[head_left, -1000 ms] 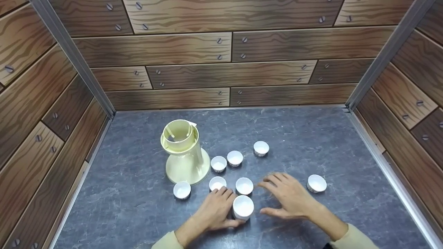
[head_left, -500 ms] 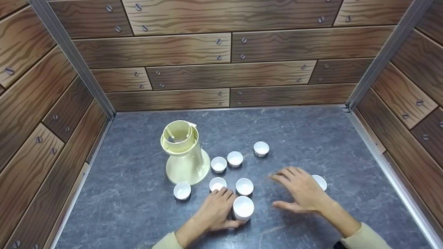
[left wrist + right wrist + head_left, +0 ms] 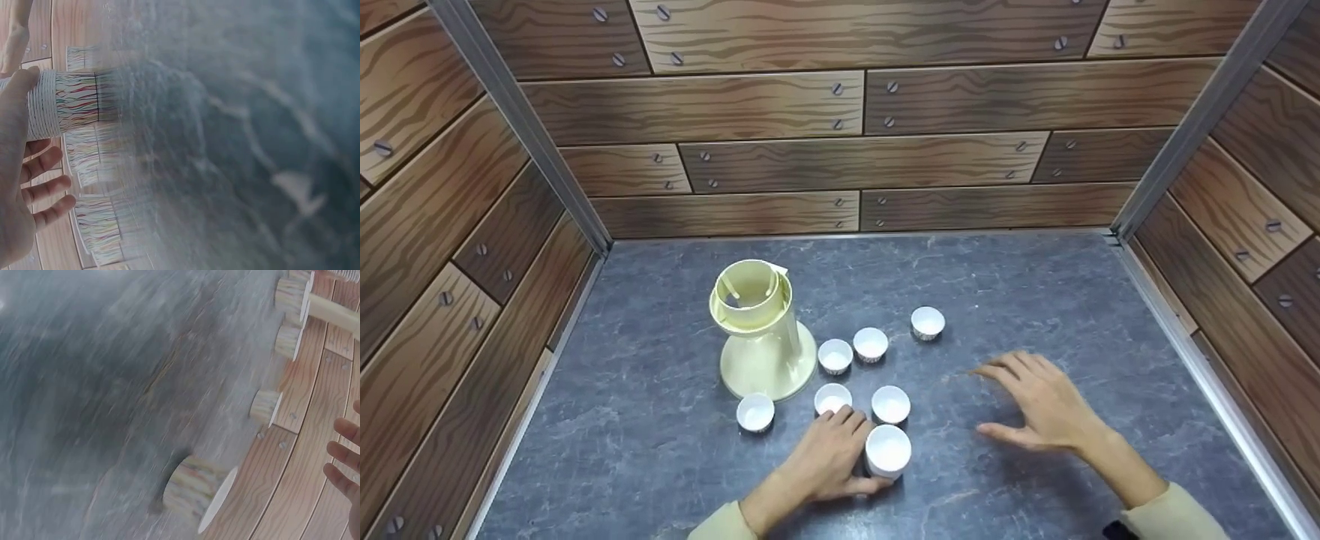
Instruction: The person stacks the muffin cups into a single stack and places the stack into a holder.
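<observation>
In the head view my left hand grips a stack of nested white paper cups at the front, thumb and fingers about its side. The left wrist view shows the stack's many rims and colourful streaked outside. My right hand is held over the right side of the table, fingers spread, holding nothing. In the right wrist view its fingers are apart from a streaked cup standing on the table; the hand hides that cup in the head view.
Single cups stand behind the stack, among them one cup right behind it and another farther back. A cream-coloured machine with a round open top stands at left, a cup before it. Wood-patterned walls enclose the table.
My right hand has moved right and away from the stack, now covering the right-hand cup in the head view. The left hand and the stack have stayed in place.
</observation>
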Tool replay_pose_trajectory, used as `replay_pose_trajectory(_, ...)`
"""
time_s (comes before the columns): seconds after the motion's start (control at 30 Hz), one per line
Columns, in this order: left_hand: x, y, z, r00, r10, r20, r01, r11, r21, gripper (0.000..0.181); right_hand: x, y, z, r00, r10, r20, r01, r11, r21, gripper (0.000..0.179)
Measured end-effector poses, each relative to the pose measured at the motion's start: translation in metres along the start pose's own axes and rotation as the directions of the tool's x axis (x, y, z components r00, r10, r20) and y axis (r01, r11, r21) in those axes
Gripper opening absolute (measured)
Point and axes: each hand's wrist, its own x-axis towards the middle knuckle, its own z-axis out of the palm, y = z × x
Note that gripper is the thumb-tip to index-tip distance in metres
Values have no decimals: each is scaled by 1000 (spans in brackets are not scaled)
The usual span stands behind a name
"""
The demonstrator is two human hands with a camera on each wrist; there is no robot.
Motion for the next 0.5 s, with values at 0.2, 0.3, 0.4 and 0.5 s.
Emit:
replay_pose_trajectory(0.2,0,0,-1,1000,0,4,0,1000,-7,71,-7,14,-1,1000,15,26,-14,1000,-21,78)
replay_pose_trajectory(0.3,0,0,0,1000,3,0,-3,1000,-7,71,-11,22,0,1000,13,28,-12,999,-49,81)
replay_pose_trajectory(0.4,1,-1,0,1000,9,-8,-9,1000,-7,70,-16,28,2,1000,8,28,-6,996,-92,85)
replay_pose_trajectory(0.5,1,-1,0,1000,12,-12,-12,1000,-11,70,-23,34,4,999,22,44,-16,993,-121,88)
